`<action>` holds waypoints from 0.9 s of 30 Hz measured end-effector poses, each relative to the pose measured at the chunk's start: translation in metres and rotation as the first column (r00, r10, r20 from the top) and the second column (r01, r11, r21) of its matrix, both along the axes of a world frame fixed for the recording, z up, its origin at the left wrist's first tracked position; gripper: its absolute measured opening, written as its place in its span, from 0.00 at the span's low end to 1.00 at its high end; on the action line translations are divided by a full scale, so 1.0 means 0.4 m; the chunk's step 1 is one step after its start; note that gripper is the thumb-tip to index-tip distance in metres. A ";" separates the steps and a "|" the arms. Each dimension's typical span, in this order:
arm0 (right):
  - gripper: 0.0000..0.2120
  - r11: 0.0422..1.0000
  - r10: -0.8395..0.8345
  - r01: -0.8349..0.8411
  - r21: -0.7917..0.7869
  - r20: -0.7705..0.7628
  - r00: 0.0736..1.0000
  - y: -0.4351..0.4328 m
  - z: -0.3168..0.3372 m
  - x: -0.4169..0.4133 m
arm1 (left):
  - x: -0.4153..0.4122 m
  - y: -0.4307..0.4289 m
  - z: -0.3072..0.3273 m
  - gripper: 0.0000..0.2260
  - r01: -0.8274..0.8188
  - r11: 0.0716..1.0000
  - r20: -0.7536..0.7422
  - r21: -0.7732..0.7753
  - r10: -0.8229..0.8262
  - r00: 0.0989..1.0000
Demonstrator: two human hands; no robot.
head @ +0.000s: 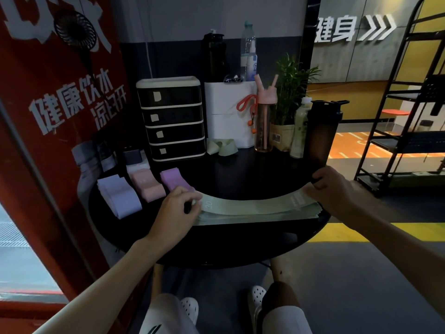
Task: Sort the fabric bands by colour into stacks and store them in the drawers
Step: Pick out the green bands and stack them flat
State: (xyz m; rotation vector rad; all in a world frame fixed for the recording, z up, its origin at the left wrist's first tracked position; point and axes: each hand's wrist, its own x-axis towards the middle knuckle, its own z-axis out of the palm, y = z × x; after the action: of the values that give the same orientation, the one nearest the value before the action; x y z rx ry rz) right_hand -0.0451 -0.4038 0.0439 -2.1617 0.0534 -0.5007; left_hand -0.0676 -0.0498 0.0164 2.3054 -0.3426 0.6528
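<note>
The green band stack (260, 209) lies crosswise. The left hand (175, 213) pinches its left end and the right hand (334, 186) grips its right end. The drawer unit (172, 118) stands beyond, nearer the left hand.

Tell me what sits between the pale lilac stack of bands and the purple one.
The pink stack lies between them in the head view: pale lilac stack on its left, purple stack on its right, dark table showing in the gaps.
</note>
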 end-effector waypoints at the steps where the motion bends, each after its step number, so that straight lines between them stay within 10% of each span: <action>1: 0.12 1.000 -0.002 0.002 -0.022 0.013 1.000 0.002 -0.002 0.000 | 0.000 0.001 -0.004 0.07 -0.004 1.000 0.003 0.012 0.004 1.000; 14: 0.09 0.975 0.082 -0.086 -0.204 -0.030 0.996 -0.008 -0.011 -0.009 | 0.006 -0.016 0.033 0.17 0.059 0.943 0.103 0.328 -0.098 0.990; 20: 0.19 0.842 0.227 -0.354 -0.407 -0.330 0.917 -0.012 0.014 -0.058 | 0.039 -0.113 0.091 0.26 0.414 0.771 -0.370 0.485 -0.248 0.895; 27: 0.17 0.875 0.277 -0.360 -0.325 -0.274 0.921 -0.030 -0.024 -0.029 | 0.075 -0.109 0.068 0.20 0.457 0.754 -0.403 0.471 -0.277 0.872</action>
State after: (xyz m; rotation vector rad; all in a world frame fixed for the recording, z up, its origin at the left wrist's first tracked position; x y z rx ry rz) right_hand -0.0567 -0.4159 0.0344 -2.5235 -0.2991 -0.0761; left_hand -0.0377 -0.0934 0.0437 2.7110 -0.9173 -0.0420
